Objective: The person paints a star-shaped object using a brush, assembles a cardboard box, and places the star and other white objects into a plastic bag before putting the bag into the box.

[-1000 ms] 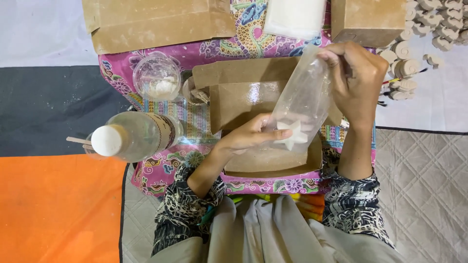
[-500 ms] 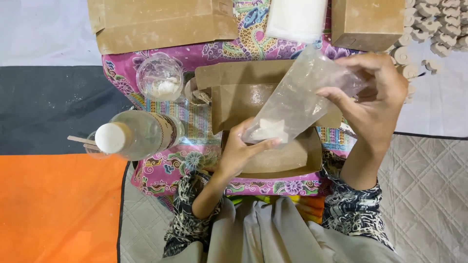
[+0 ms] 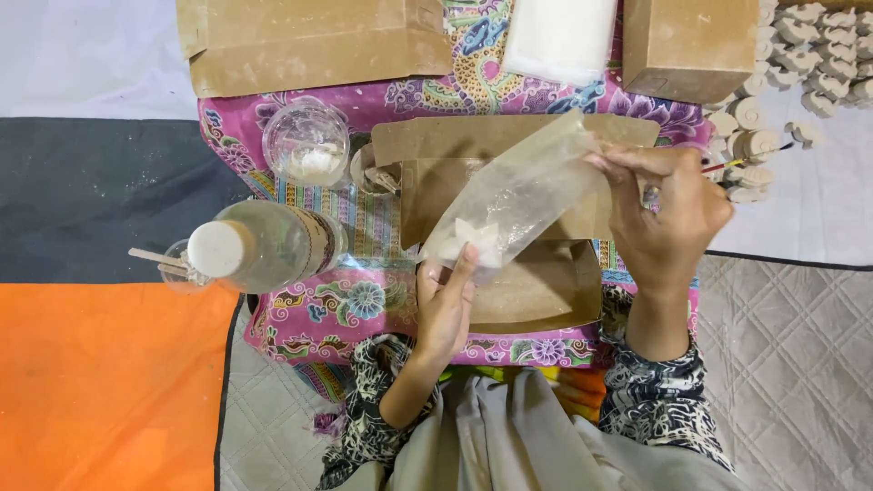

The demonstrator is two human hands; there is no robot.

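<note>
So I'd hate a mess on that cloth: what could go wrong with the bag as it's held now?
The clear plastic bag is tilted, its white contents at the low end by the left hand, while the right hand holds the top. A slipped grip could spill onto the open cardboard box. An elbow might knock the bottle.

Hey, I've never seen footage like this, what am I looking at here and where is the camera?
There is no machine: a person wears a camera on the head, looking down at their own two hands. The left hand supports the bottom of a clear plastic bag holding some white lumps, and the right hand grips its upper end. Under it lies an open brown cardboard box on a pink patterned cloth. To the left stand a bottle with a white cap and a clear cup with white material inside.
</note>
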